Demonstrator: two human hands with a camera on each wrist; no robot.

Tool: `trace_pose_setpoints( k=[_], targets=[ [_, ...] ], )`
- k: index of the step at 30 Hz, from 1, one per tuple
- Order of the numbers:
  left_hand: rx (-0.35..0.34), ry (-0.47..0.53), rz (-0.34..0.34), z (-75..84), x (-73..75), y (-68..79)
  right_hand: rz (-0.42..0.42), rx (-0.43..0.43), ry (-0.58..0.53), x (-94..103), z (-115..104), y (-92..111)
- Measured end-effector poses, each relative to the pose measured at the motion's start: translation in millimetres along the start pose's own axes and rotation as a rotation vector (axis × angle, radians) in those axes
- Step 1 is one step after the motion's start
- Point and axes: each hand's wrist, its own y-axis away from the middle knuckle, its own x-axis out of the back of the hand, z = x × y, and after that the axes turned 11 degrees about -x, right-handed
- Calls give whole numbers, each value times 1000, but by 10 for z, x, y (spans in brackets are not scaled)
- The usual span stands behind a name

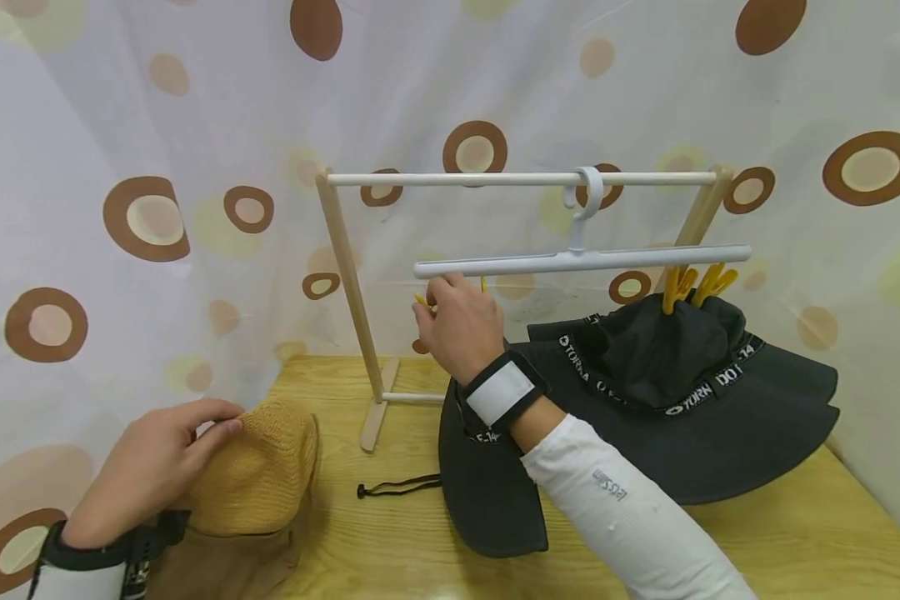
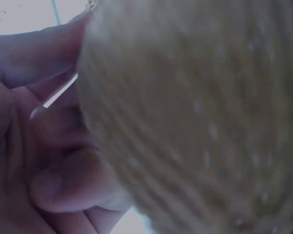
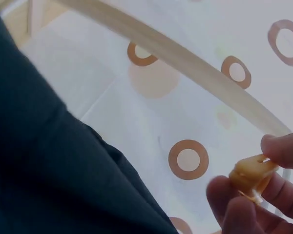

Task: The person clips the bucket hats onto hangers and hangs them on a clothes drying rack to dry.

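Note:
My left hand (image 1: 153,458) pinches the top of a yellow knitted hat (image 1: 258,479) at the lower left; in the left wrist view the hat's knit (image 2: 195,117) is blurred and fills most of the picture. My right hand (image 1: 465,321) is raised at the left end of a white hanger (image 1: 540,263). Between its thumb and fingers it holds a yellow clip (image 3: 254,175), mostly hidden in the head view. Two more yellow clips (image 1: 690,287) hold a black wide-brimmed hat (image 1: 645,433) under the hanger's right end.
The hanger hooks over the white bar (image 1: 457,179) of a wooden-legged rack (image 1: 348,275). A black cord (image 1: 405,486) trails from the black hat onto the wooden table (image 1: 375,542). Brown cloth (image 1: 225,567) lies below the knitted hat. A patterned curtain (image 1: 217,108) hangs behind.

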Motion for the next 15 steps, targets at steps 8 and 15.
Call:
trace_pose_setpoints(
  k=[8, 15],
  targets=[
    [48, -27, 38, 93, 1, -40, -27, -91, -104, -9, 33, 2],
    [187, 172, 90, 218, -98, -160, -61, -208, -217, -21, 60, -7]
  ],
)
